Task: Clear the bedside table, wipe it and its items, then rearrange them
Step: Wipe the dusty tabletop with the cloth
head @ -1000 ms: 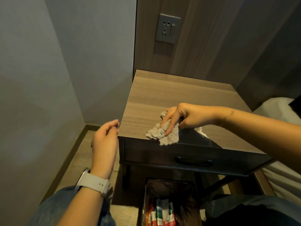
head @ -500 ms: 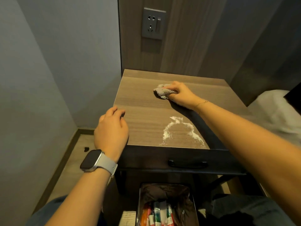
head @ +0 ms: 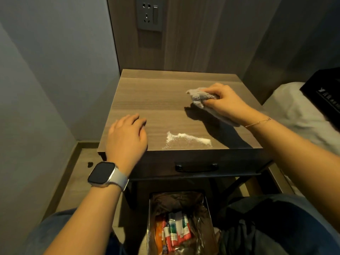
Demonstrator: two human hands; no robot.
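Note:
The wooden bedside table (head: 147,100) has a bare top and a dark drawer with a black handle (head: 196,167). My right hand (head: 225,103) grips a crumpled grey cloth (head: 199,96) and presses it on the right part of the top. My left hand (head: 127,138), with a watch on its wrist, rests flat on the table's front left corner and holds nothing. A white glare or wet streak (head: 187,138) shows near the front edge.
A lined bin (head: 177,201) with tubes and packets stands on the floor under the table's front. A bed with white bedding (head: 298,115) and a black box (head: 325,92) lie to the right. A wall socket (head: 150,13) sits above; a grey wall closes in the left.
My right hand swept the cloth from the front edge to the back middle, then to the right side. My left hand moved from the table's left side onto its front left corner.

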